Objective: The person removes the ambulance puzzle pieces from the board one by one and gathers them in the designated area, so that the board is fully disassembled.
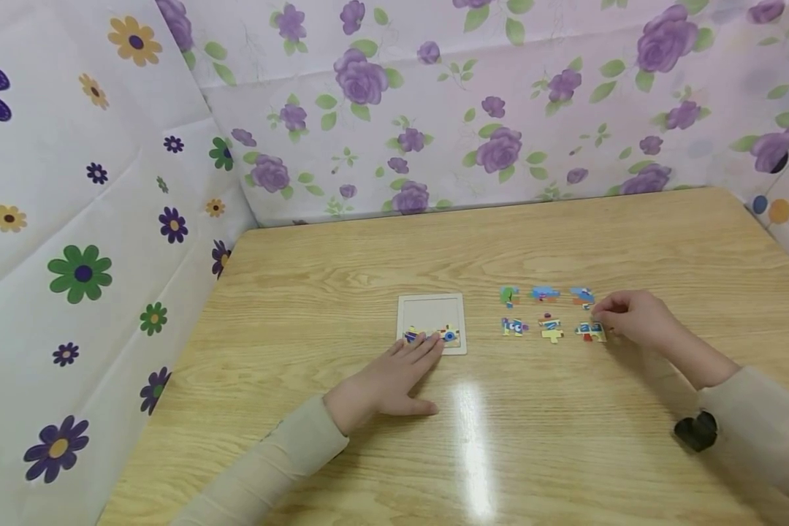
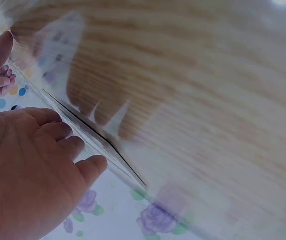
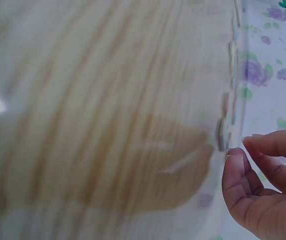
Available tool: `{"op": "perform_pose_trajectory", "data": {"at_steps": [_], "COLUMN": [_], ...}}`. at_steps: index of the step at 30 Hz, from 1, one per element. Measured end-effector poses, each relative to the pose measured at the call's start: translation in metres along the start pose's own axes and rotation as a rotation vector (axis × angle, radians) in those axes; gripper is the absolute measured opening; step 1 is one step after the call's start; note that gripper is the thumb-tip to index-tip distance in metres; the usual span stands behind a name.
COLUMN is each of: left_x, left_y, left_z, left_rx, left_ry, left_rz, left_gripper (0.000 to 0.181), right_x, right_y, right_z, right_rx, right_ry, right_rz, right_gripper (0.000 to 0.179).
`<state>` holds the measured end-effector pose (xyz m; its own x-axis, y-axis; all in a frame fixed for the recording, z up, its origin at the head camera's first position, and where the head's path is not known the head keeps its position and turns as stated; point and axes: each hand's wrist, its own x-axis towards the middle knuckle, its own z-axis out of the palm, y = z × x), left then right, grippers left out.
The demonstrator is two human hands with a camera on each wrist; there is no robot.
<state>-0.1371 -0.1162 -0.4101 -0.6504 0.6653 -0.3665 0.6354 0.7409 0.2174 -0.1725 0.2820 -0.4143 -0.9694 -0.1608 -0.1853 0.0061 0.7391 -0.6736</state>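
Observation:
In the head view my left hand rests with straight fingers over the lower part of a shallow square puzzle tray. Jigsaw pieces lie along the tray's bottom; my fingers partly cover them. The left wrist view shows this hand beside the tray's thin edge. At the right, my right hand has thumb and index finger close together next to a blue and yellow jigsaw piece. A gap shows between the fingertips of this hand in the right wrist view, with nothing visible in it.
Other loose jigsaw pieces lie in two rows right of the tray, among them a green and blue one and a yellow one. They rest on a wooden table. Flowered cloth hangs behind the table and at its left.

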Motion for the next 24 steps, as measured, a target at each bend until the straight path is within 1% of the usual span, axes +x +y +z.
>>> {"op": "perform_pose_trajectory", "data": {"at_steps": [4, 6, 10, 15, 18, 24], "left_x": [-0.003, -0.005, -0.008, -0.010, -0.010, -0.011], "left_y": [-0.003, -0.004, -0.005, -0.006, -0.006, -0.006], "left_z": [0.000, 0.001, 0.001, 0.001, 0.002, 0.004], "left_rx": [0.012, 0.013, 0.009, 0.008, 0.018, 0.024], "left_ry": [0.022, 0.025, 0.017, 0.028, 0.032, 0.018], "left_rz": [-0.030, -0.035, -0.032, -0.022, -0.012, -0.023], "left_gripper": [0.096, 0.096, 0.097, 0.097, 0.095, 0.095], "right_x": [-0.002, -0.002, -0.002, -0.001, 0.000, 0.005], "right_y": [-0.007, -0.012, -0.022, -0.036, -0.044, -0.056], "right_z": [0.001, 0.003, 0.007, 0.014, 0.019, 0.030], "right_rx": [-0.032, -0.037, -0.032, -0.020, -0.010, 0.029], "right_ry": [0.024, 0.029, 0.022, 0.008, 0.016, 0.024], "right_rz": [-0.051, -0.061, -0.092, -0.128, -0.146, -0.176], "right_gripper": [0.027, 0.027, 0.027, 0.026, 0.024, 0.022]}}
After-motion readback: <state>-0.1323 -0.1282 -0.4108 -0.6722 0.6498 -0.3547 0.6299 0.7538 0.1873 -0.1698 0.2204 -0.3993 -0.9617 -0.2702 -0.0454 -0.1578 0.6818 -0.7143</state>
